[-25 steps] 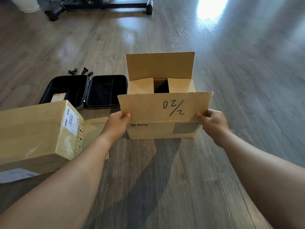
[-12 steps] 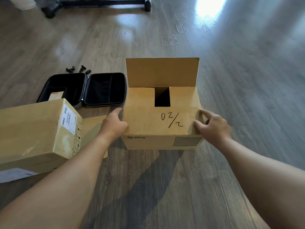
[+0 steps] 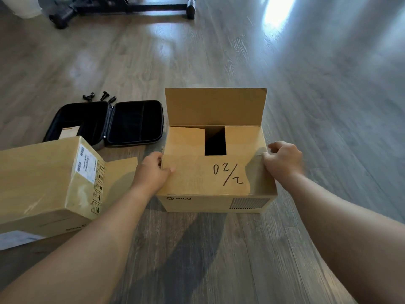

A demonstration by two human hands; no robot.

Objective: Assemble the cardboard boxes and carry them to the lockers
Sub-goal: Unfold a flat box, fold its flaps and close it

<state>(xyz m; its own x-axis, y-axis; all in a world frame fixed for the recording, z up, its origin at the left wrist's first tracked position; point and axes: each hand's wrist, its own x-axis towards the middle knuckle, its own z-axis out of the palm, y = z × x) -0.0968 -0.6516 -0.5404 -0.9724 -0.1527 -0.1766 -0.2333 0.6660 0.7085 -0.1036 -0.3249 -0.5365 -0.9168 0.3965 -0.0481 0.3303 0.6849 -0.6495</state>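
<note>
While the grey-brown wood-plank floor (image 3: pixel 306 106) fills most of the frame, we work at its centre on the open brown cardboard box with "02/2" inked on it (image 3: pixel 217 202). At lower left lies a second, closed tan cardboard box with printed labels (image 3: pixel 43 183), and above it, at centre left, an open black zip case (image 3: pixel 122 123) with a few small black screws (image 3: pixel 98 96) just beyond. A black metal stand base (image 3: pixel 122 7) crosses the top edge.

On the centre box, the near flap (image 3: pixel 197 172) is folded down over the two short side flaps, and the far flap (image 3: pixel 214 106) stands upright. Our left hand (image 3: pixel 151 172) pinches the near flap's left edge, thumb on top and fingers curled under. Our right hand (image 3: pixel 282 159) is curled at the flap's right corner, gripping it; how its fingertips lie underneath we cannot tell.

To do this step well, we judge the near flap should be pressed flat and square with both hands evenly, keeping the side flaps tucked under it, before the far flap is brought down to meet its edge. Uneven pressure may skew the seam.
</note>
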